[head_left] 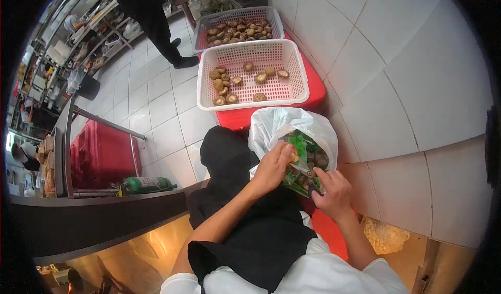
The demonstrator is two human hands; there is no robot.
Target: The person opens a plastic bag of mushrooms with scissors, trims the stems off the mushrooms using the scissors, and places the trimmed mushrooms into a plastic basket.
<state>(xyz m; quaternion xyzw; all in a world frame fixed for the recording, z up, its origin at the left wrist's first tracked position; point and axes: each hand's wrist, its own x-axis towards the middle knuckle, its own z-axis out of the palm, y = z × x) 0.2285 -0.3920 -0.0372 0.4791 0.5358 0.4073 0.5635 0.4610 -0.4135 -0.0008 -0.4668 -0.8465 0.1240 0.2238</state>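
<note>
My left hand point(272, 166) is closed on a mushroom point(294, 153), mostly covered by the fingers. My right hand point(335, 190) grips a pair of scissors point(302, 167), whose blades point at the mushroom. Both hands are over the mouth of a white plastic bag point(271, 124). Inside the bag, green plastic point(297, 150) and several brownish mushrooms point(320, 161) show partly. Just beyond the bag stands a white perforated basket point(209, 67) with several mushrooms point(218, 84) scattered in it, some caps down.
Behind it is a greyish basket point(200, 27) heaped with mushrooms; a red surface point(314, 87) lies beneath the white basket. A tiled wall point(386, 95) runs close on the right. At left are a red bin point(99, 153), a green cylinder point(146, 184) and a dark-clothed person's legs point(159, 33).
</note>
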